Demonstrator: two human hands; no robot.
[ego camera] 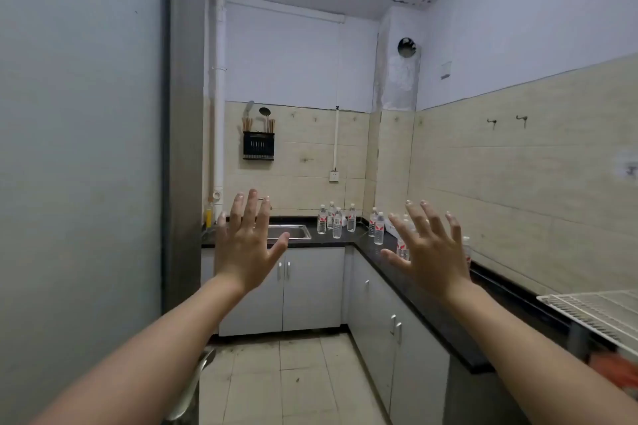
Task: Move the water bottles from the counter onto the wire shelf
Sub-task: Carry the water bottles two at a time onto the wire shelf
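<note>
Both arms are reaching fwd at chest height, palms facing away. The left hand (pixel 245 245) is spreading its fingers wide, holding nothing, and is sitting in front of the sink (pixel 293 232) in this view. The right hand (pixel 428 248) is likewise splayed, empty, touching nothing.

The water bottles are standing upright on the black counter (pixel 431 307), far across the room from both hands. A cluster of four (pixel 336 221) is sitting in the back corner, right of the sink. Two more (pixel 377 226) are standing just past the corner on the right-hand run. A few others (pixel 401 248) are showing partly behind the right hand's thumb and fingers, so their count isn't clear; one more (pixel 466 248) is peeking out to the right of that hand, by the tiled wall.

The wire shelf (pixel 597 314) is sitting at the near right edge of the view, w/ white grid top, closer to the camera than the bottles and below the right forearm. No bottle is showing on the visible part of it.
</note>
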